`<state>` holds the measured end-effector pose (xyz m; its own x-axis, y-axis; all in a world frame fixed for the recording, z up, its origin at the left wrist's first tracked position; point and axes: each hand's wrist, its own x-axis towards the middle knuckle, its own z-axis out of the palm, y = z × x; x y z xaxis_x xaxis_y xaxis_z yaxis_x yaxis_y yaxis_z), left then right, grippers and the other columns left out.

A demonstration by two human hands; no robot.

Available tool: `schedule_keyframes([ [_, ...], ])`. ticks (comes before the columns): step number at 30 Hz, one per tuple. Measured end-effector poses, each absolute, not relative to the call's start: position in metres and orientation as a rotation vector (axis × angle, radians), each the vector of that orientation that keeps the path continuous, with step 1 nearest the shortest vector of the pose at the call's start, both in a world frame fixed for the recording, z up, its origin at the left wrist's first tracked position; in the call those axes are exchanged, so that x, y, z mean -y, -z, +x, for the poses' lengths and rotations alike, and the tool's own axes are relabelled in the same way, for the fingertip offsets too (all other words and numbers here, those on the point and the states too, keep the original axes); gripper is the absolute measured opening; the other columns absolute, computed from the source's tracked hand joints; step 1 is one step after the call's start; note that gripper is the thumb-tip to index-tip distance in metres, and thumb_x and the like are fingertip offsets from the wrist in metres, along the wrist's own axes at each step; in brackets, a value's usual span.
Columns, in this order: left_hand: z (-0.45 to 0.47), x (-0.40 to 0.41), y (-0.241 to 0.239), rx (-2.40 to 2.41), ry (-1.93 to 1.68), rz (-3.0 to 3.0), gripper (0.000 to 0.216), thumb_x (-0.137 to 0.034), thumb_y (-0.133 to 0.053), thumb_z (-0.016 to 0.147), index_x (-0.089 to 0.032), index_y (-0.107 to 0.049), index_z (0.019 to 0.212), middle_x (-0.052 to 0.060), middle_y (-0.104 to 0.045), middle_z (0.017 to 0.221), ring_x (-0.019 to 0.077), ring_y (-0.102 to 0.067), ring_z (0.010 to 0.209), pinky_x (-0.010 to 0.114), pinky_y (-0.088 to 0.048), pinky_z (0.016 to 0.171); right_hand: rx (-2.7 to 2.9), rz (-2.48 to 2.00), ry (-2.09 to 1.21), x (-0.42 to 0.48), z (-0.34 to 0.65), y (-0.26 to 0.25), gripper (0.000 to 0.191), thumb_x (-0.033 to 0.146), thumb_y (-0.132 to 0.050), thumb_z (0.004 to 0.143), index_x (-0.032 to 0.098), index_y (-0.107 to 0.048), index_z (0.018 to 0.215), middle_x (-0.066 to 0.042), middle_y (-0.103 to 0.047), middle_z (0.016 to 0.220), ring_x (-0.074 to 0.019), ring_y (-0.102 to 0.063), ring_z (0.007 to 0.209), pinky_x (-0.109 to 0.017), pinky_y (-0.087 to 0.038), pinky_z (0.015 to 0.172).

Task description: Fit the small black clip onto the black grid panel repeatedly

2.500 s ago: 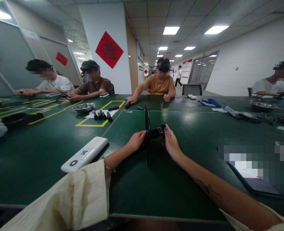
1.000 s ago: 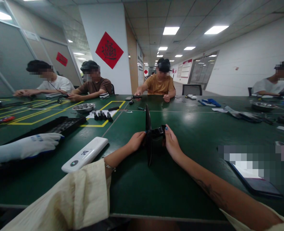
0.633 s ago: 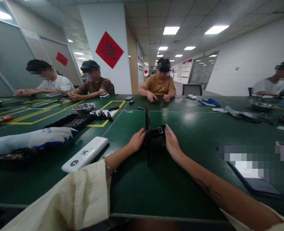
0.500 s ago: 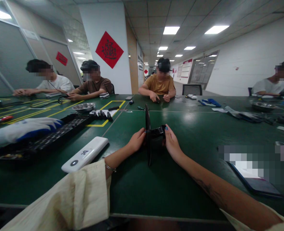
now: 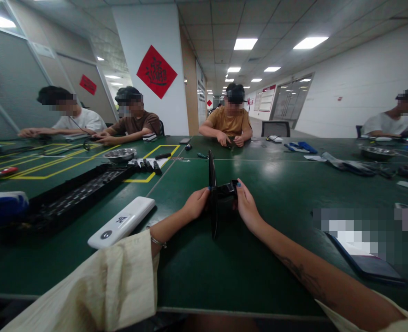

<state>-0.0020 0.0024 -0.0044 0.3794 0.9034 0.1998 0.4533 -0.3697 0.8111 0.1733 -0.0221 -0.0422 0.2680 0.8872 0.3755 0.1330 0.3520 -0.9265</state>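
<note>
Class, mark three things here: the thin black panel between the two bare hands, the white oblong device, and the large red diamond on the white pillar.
Black panel (image 5: pixel 214 205), head view: on its narrow side, near the middle.
White device (image 5: pixel 121 223), head view: on its top face.
Red diamond (image 5: pixel 156 72), head view: on its lettered centre.

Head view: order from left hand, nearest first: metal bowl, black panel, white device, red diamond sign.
1. Black panel: held in the left hand.
2. White device: left, on the table.
3. Metal bowl: left, farther across.
4. Red diamond sign: on the pillar beyond.
</note>
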Motion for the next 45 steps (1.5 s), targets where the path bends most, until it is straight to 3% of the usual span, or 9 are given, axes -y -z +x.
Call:
schedule_keyframes([
  [4, -0.003, -0.002, 0.003, -1.170, -0.865, 2.023, 0.034, -0.034, -0.029, 0.087, -0.015, -0.055, 0.074, -0.002, -0.050, 0.053, 0.0142, -0.049, 0.055, 0.026, -0.039, 0.058, 1.175, -1.163, -0.771, 0.024, 0.173, 0.038, 0.064, 0.055, -0.036, 0.083, 0.020, -0.038, 0.136, -0.009, -0.061, 0.097, -0.0186, -0.059, 0.069, -0.033, -0.050, 0.057],
  [7, -0.002, -0.001, 0.003, -1.192, -0.820, 2.020, 0.039, -0.038, -0.028, 0.087, -0.014, -0.055, 0.072, -0.002, -0.049, 0.051, 0.0139, -0.047, 0.052, 0.025, -0.037, 0.053, 1.167, -1.168, -0.767, 0.025, 0.174, 0.036, 0.062, 0.055, -0.037, 0.083, 0.021, -0.041, 0.135, -0.009, -0.060, 0.106, -0.0215, -0.060, 0.086, -0.036, -0.050, 0.071],
  [12, -0.002, -0.003, 0.006, -1.198, -0.839, 2.090, 0.046, -0.046, -0.026, 0.085, -0.014, -0.056, 0.069, 0.000, -0.050, 0.057, 0.0148, -0.047, 0.058, 0.025, -0.037, 0.055, 1.129, -1.158, -0.740, 0.023, 0.175, 0.035, 0.057, 0.054, -0.038, 0.083, 0.023, -0.046, 0.130, -0.006, -0.058, 0.117, -0.0232, -0.050, 0.112, -0.040, -0.043, 0.092],
  [19, -0.002, 0.003, 0.003, -1.195, -0.822, 2.198, 0.045, -0.046, -0.022, 0.087, -0.017, -0.047, 0.062, 0.000, -0.047, 0.054, 0.0150, -0.047, 0.056, 0.025, -0.037, 0.053, 1.108, -1.148, -0.795, 0.025, 0.175, 0.033, 0.056, 0.051, -0.039, 0.083, 0.023, -0.045, 0.131, -0.005, -0.056, 0.122, -0.0221, -0.045, 0.118, -0.040, -0.037, 0.099],
  [31, -0.003, 0.002, 0.009, -1.173, -0.802, 2.144, 0.055, -0.052, -0.014, 0.089, -0.019, -0.046, 0.058, -0.001, -0.046, 0.046, 0.0150, -0.048, 0.051, 0.025, -0.037, 0.052, 1.030, -1.090, -0.847, 0.027, 0.175, 0.028, 0.046, 0.040, -0.045, 0.079, 0.019, -0.048, 0.120, -0.008, -0.060, 0.108, -0.0227, -0.058, 0.098, -0.037, -0.048, 0.080],
  [37, -0.003, 0.001, 0.007, -1.169, -0.840, 2.223, 0.047, -0.045, -0.020, 0.090, -0.019, -0.047, 0.062, -0.001, -0.047, 0.051, 0.0143, -0.046, 0.054, 0.025, -0.036, 0.056, 1.026, -1.122, -0.879, 0.028, 0.175, 0.027, 0.049, 0.042, -0.045, 0.077, 0.020, -0.044, 0.120, -0.007, -0.060, 0.097, -0.0191, -0.059, 0.073, -0.029, -0.047, 0.054],
  [45, -0.003, 0.002, 0.005, -1.229, -0.793, 2.244, 0.047, -0.042, -0.016, 0.090, -0.020, -0.042, 0.058, -0.001, -0.043, 0.050, 0.0152, -0.044, 0.053, 0.027, -0.035, 0.057, 1.057, -1.100, -0.878, 0.029, 0.174, 0.026, 0.055, 0.050, -0.046, 0.077, 0.019, -0.043, 0.123, -0.008, -0.057, 0.101, -0.0201, -0.059, 0.077, -0.030, -0.047, 0.055],
])
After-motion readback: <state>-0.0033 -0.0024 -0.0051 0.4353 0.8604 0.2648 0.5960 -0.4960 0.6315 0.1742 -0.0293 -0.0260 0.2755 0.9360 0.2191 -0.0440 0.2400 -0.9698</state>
